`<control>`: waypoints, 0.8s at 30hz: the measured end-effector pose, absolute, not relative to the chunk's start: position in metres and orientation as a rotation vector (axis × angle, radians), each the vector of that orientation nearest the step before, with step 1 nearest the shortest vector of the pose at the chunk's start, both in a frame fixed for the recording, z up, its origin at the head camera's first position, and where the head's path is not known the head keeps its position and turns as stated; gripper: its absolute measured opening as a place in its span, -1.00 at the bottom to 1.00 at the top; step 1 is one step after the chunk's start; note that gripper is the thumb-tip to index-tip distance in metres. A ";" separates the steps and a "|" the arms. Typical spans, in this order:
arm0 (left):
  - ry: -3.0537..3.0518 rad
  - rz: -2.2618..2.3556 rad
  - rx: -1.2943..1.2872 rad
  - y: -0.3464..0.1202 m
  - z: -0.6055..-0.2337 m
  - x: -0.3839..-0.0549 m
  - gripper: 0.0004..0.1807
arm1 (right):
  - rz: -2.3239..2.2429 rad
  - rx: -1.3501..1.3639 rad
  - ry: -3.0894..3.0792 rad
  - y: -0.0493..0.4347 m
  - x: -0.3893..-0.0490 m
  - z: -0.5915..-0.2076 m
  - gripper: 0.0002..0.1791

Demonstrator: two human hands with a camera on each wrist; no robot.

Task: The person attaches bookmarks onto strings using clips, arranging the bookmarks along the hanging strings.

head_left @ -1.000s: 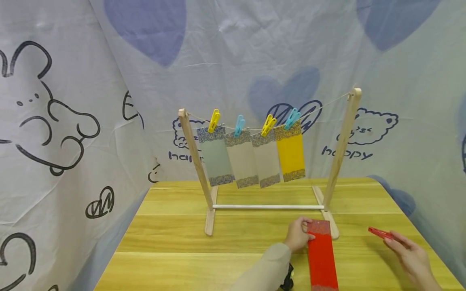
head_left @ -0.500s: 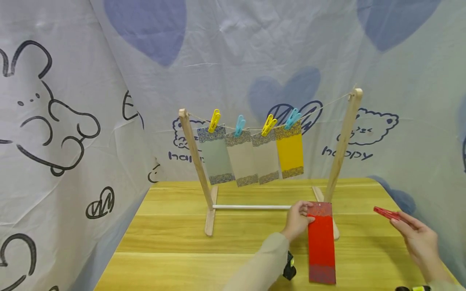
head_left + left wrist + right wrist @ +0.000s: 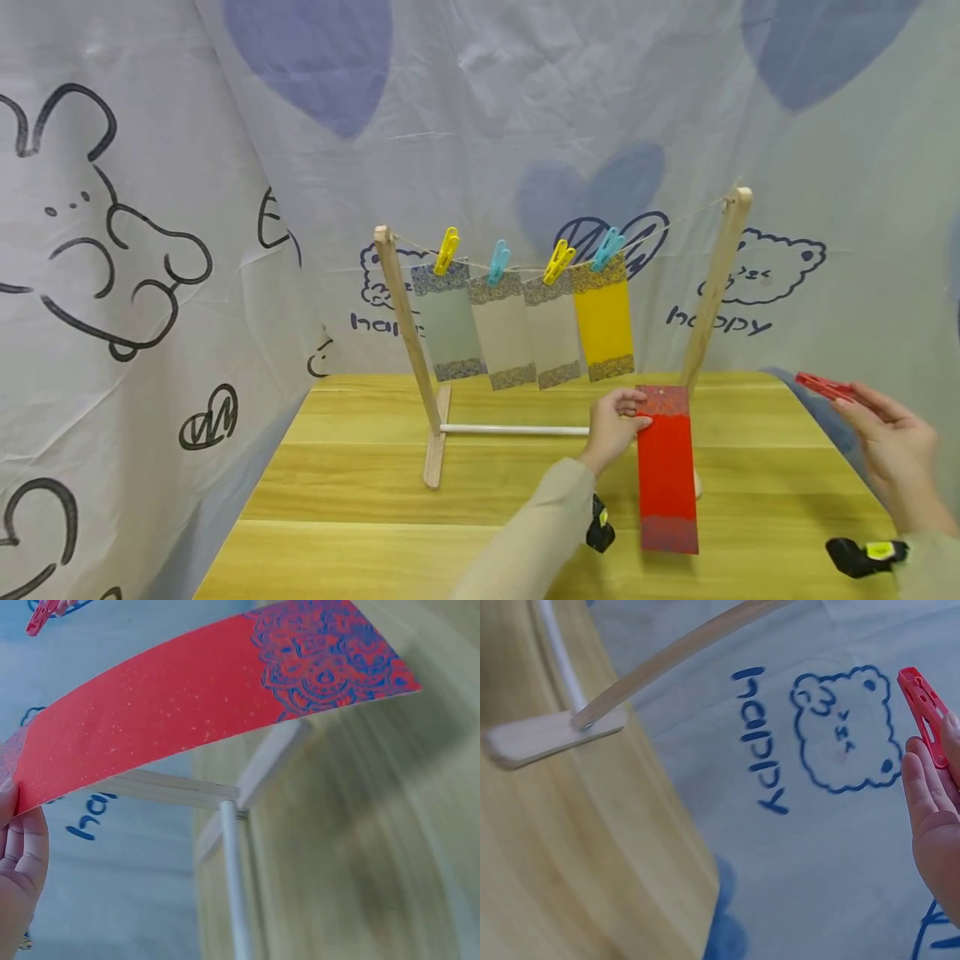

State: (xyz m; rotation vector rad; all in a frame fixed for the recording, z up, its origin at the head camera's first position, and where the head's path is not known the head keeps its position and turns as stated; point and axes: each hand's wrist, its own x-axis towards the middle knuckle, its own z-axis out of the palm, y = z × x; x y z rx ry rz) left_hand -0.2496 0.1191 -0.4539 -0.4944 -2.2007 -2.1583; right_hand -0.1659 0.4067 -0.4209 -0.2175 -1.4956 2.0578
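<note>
My left hand (image 3: 613, 427) pinches the upper left edge of a long red paper card (image 3: 666, 467) with a lace pattern at both ends. In the left wrist view the card (image 3: 172, 697) stretches out over the wooden table, its patterned far end casting a shadow. Off to the right, my right hand (image 3: 896, 442) holds a red clothespin (image 3: 823, 386) between thumb and fingers. The right wrist view shows the clothespin (image 3: 924, 712) pointing up from the fingertips. Behind the card stands a wooden frame (image 3: 712, 292) with a string across its top.
Blue and yellow clothespins hold a pale green card (image 3: 448, 329), two off-white cards and a yellow card (image 3: 604, 321) on the string. A white rod (image 3: 517, 430) joins the frame's feet on the table (image 3: 337, 475). A printed cloth (image 3: 465, 125) hangs behind.
My left hand has raised the red card upward toward the frame, off the table. My right hand has lifted the red clothespin up and to the right.
</note>
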 end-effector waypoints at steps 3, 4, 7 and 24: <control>-2.162 -2.147 -0.493 0.119 -0.445 -0.252 -0.73 | 2.067 -0.180 -1.476 0.403 -0.170 -0.407 -0.58; -2.147 -2.144 -0.499 0.119 -0.441 -0.252 -0.74 | 2.088 -0.153 -1.446 0.400 -0.172 -0.401 -0.60; -2.113 -2.124 -0.525 0.118 -0.432 -0.255 -0.75 | 2.138 -0.098 -1.381 0.392 -0.176 -0.384 -0.65; -2.026 -2.007 -0.630 0.122 -0.394 -0.262 -0.79 | 1.854 -0.072 -1.430 0.395 -0.223 -0.321 -0.61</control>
